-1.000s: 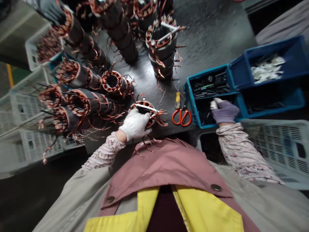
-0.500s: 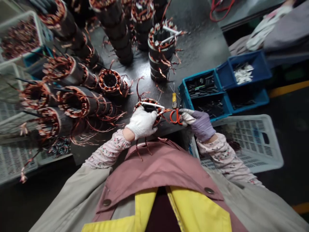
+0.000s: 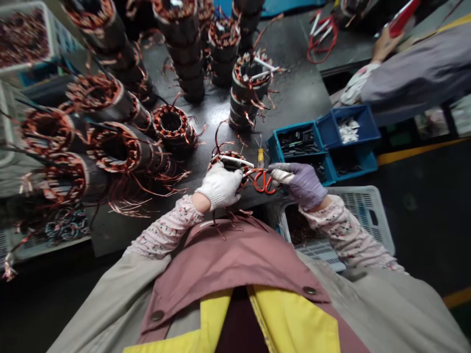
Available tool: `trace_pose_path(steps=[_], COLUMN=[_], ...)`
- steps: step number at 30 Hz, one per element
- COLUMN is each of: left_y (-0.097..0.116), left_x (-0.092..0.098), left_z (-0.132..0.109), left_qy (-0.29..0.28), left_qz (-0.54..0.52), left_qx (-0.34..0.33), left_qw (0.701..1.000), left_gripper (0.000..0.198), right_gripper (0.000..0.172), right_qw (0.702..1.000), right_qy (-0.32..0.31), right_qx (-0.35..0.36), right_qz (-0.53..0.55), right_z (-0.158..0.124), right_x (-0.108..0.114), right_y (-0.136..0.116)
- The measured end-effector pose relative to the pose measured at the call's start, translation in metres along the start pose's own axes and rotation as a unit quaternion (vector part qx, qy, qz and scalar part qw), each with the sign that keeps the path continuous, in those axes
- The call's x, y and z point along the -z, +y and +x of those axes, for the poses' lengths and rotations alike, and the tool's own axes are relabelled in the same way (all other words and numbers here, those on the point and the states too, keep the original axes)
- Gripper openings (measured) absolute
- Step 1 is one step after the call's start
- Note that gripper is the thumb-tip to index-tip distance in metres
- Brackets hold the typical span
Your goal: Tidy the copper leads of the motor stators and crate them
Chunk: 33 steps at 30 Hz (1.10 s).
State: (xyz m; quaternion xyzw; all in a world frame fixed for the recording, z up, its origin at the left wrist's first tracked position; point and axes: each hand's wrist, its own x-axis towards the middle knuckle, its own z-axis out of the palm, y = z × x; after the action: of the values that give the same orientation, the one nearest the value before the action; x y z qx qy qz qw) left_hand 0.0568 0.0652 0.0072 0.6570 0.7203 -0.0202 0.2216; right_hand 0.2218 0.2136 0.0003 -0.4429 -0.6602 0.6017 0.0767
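The left hand (image 3: 220,185), in a white knit glove, is closed around a copper-wound motor stator (image 3: 228,169) at the edge of a dark, speckled workbench (image 3: 294,93). The right hand (image 3: 298,184), in a purple glove, pinches red-handled scissors (image 3: 263,182) among the stator's loose wire ends (thin, springy, copper-bright). A white plastic crate (image 3: 368,215) sits below the right forearm, blue plastic bins (image 3: 294,142) hold dark parts, ribbed steel stators (image 3: 250,93) crowd the bench, and a co-worker's grey sleeve (image 3: 415,73) reaches in beyond

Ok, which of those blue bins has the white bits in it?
The far dark-blue bin holds the white pieces; the other compartments, like the teal tray, hold black pieces.
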Motion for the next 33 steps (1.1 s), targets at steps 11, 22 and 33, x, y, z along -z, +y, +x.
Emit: trace_pose_path(steps=[11,22,33], left_y=[-0.006,-0.004,-0.002], left_x=[0.0,0.011,0.006], left_z=[-0.005,-0.009,-0.008], left_qy=[-0.023,-0.04,-0.054], left_qz=[0.043,0.1,0.074], left_qx=[0.009,0.037,0.073], left_qw=[0.999,0.993,0.993], left_gripper=[0.048,0.057,0.06], right_gripper=[0.029,0.031,0.031], right_qw=[0.969,0.913,0.848], right_qy=[0.009,0.098,0.008], right_qx=[0.205,-0.03,-0.124], right_qz=[-0.139,-0.395,-0.515], right_z=[0.0,0.053,0.09], right_x=[-0.035,0.098,0.1], right_y=[0.013,0.115,0.081])
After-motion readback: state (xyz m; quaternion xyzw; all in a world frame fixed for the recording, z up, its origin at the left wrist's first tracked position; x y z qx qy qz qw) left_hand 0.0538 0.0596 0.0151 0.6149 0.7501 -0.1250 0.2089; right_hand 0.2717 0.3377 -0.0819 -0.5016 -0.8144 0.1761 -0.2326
